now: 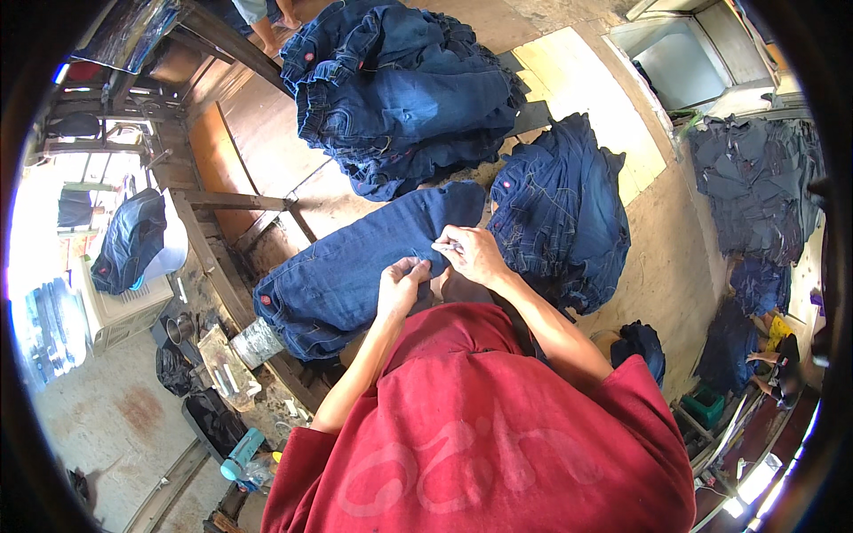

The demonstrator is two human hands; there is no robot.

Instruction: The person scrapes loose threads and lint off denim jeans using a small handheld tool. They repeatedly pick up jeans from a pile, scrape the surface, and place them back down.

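Fingers of our left hand and right hand are pinched, any contents too small to tell; the blue jeans lie below and leftward, running near-left to far-right, left hand nearer their red tag.

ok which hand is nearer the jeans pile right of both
Right. The right hand is by the left edge of the jeans pile; the left hand is farther left.

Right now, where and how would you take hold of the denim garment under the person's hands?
The denim garment is probably best gripped by its left end, near the red tag, coming from the person's left: it stretches leftward, leaving that edge exposed, away from the left hand and right hand.
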